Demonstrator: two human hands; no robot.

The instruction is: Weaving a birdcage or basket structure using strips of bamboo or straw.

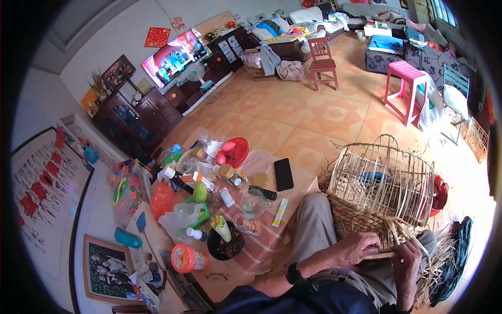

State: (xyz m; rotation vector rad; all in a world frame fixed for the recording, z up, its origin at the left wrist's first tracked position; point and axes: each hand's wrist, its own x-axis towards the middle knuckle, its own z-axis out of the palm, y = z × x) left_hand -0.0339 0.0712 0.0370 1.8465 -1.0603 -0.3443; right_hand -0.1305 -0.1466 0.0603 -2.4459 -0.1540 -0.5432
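Note:
A half-woven basket (351, 215) rests against my knees, its lower band a thick straw braid and the rest an open frame of pale ribs. My left hand (358, 247), with a dark watch on the wrist, lies at the near edge of the braid, its fingers closed round a straw strand (380, 256). The same strand runs across to my right hand (407, 259), which pinches it between thumb and fingers. Loose straw ends (400, 232) stick up from the weave just beyond both hands. The left fingertips are partly hidden.
To the left stands a cluttered table (250, 257) with a black phone (284, 175), a dark bowl (226, 245) and an orange-lidded tub (188, 258). Loose straw (435, 267) lies beside a dark plastic bag (454, 264) at my right. A pink stool (407, 73) stands farther off.

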